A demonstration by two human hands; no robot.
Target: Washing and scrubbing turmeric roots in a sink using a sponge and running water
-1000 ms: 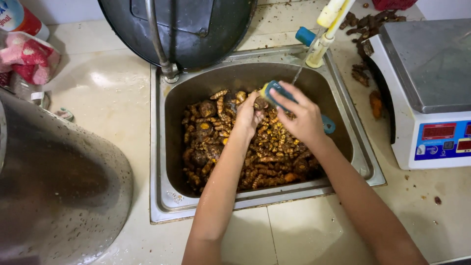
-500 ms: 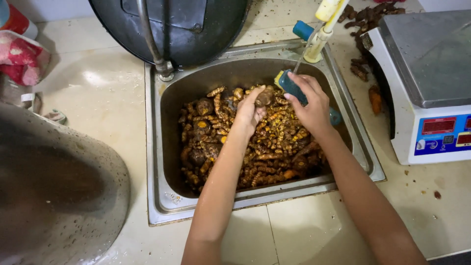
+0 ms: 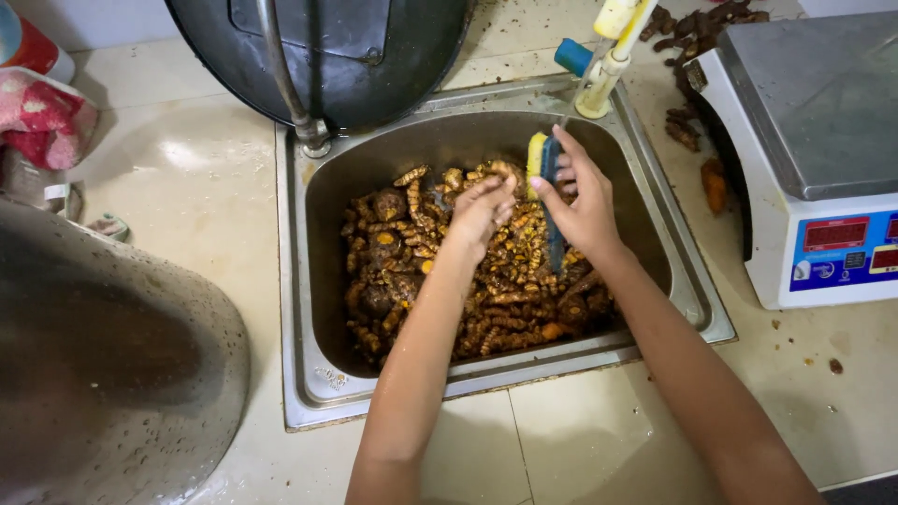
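Head view, looking straight down into a stainless steel sink point(image 3: 299, 281) set in a cream tiled counter point(image 3: 187, 178). Sink basin heaped with muddy brown and orange turmeric roots point(image 3: 412, 271), knobbly and wet, filling most of the floor of the basin.

Left hand point(image 3: 479, 210) over the middle of the heap, fingers curled shut around one root piece point(image 3: 500, 173) held just above the pile; hard to tell more of that piece, mostly hidden by the fingers. Right hand point(image 3: 585, 206) just beside it, closed on a scrubbing brush point(image 3: 544, 173) with a yellow and blue body, thumb along one side, fingers spread on the other, blue handle running down under the palm toward the roots. Brush head touching or nearly touching the held root; exact contact unclear.

Behind the sink, a curved tap pipe point(image 3: 281, 75) rising from the rim, with a large dark round pan point(image 3: 374, 56) leaning behind it. At the back right corner, a pale yellow tap fitting with a blue knob point(image 3: 599, 65). On the right, a white electronic weighing scale point(image 3: 814, 150) with a steel platform, loose root scraps point(image 3: 687, 28) on the counter beside it. At the left edge, a big steel vessel point(image 3: 103, 374), out of focus, and a red and pink cloth point(image 3: 42, 117) further back.
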